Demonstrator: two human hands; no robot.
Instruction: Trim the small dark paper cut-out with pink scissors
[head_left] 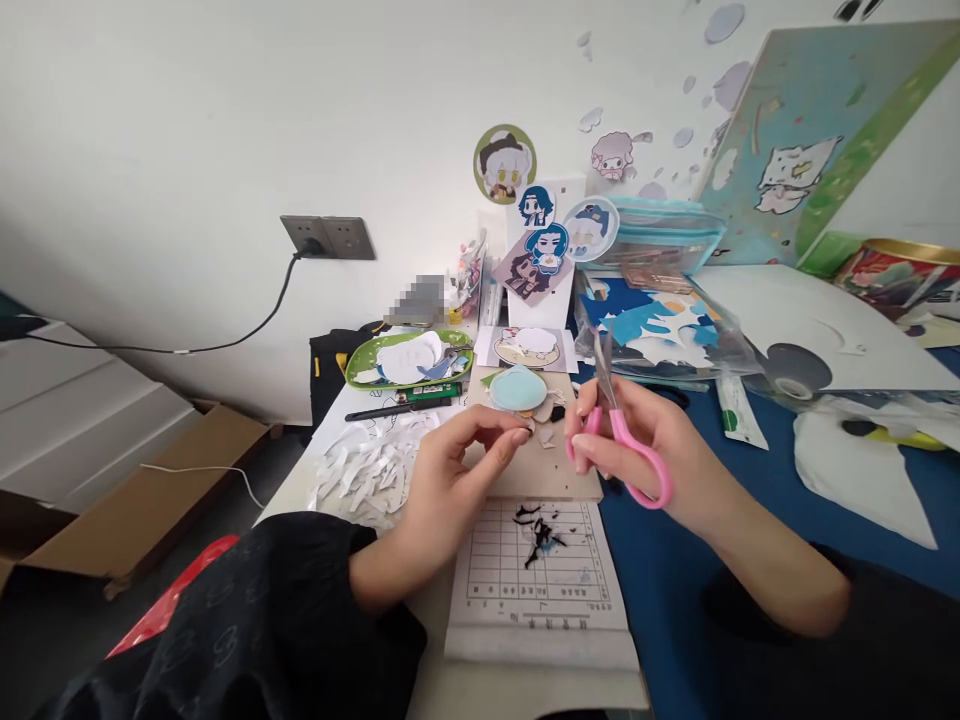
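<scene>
My right hand [637, 435] grips pink-handled scissors [613, 390], with fingers through the loops and the blades pointing up and away. Across from it, my left hand [465, 460] is pinched shut at thumb and forefinger on a small dark paper piece [529, 430], mostly hidden by the fingertips. Just beyond those fingertips, a pale blue round paper cutout [517, 388] lies on small paper scraps [546, 436] on a light board [551, 482]. Black paper snippets [541, 540] are scattered on a printed form pad [517, 625] nearer to me.
White paper strips [367, 465] pile up at left, below a black pen [397, 408] and a green tray [356, 370] of cutouts. A clear bag [660, 320] of blue and white scraps lies at back right. A white tube [739, 412] rests on the blue surface [675, 560].
</scene>
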